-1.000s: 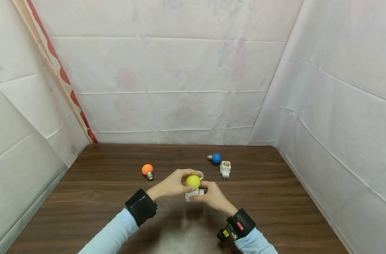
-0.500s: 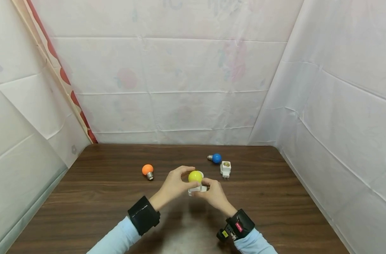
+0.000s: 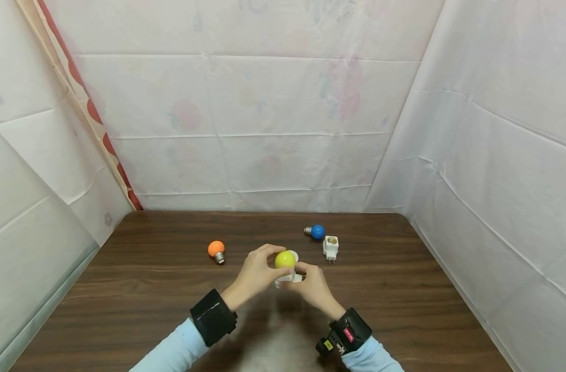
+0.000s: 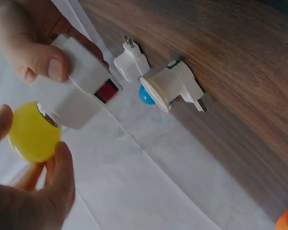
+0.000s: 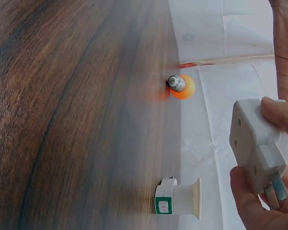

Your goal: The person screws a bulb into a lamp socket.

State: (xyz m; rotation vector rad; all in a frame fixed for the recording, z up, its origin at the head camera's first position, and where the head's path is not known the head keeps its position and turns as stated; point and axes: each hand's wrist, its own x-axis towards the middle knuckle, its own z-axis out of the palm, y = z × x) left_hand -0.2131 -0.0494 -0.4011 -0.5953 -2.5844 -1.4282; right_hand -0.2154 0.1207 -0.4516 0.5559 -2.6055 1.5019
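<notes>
Above the middle of the table, my left hand (image 3: 265, 262) pinches a yellow bulb (image 3: 285, 259) with thumb and fingertips. The bulb's metal base sits in a white plug-in socket adapter (image 3: 288, 279), which my right hand (image 3: 307, 277) grips from below and from the side. In the left wrist view the yellow bulb (image 4: 33, 139) meets the adapter (image 4: 79, 91), which has a red switch. The right wrist view shows the adapter (image 5: 257, 143) and its prongs between my thumb and fingers.
On the brown table (image 3: 148, 289) lie an orange bulb (image 3: 216, 249) at the left, a blue bulb (image 3: 317, 232) and a white socket adapter (image 3: 331, 247) at the back right. Another white socket (image 4: 173, 88) lies just behind my hands. White sheets wall three sides.
Both hands have carried the yellow bulb and adapter a little farther from me and slightly right. The left fingers have shifted their hold on the bulb.
</notes>
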